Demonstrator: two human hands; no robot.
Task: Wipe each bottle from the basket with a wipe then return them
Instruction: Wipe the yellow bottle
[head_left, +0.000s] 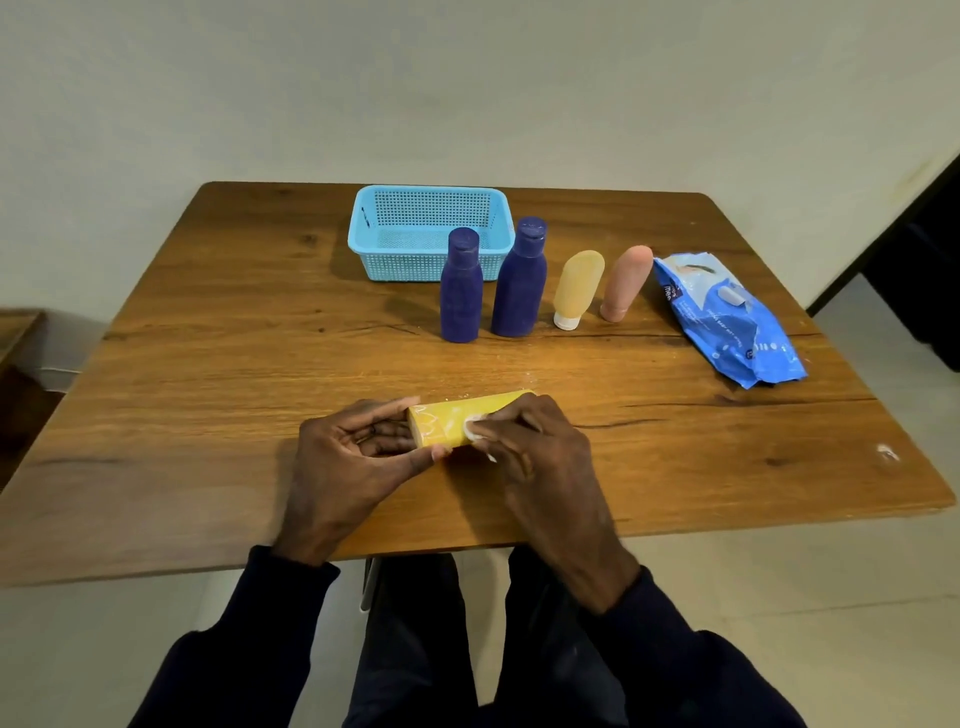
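One yellow bottle (449, 415) mid-wipe, over the near part of the tabletop (208, 415).
Left hand (348, 462) fingers (384, 410) curl round its end, apparently to steady it; right hand (530, 452) pinches the wipe (473, 430) against its side. Four other bottles (460, 291) wait beside the basket (374, 249).

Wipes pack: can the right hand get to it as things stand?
Probably yes. The pack lies to the right on the table, with bare wood between it and the right hand. But that hand is busy, its fingers pinching a wipe against the yellow bottle.
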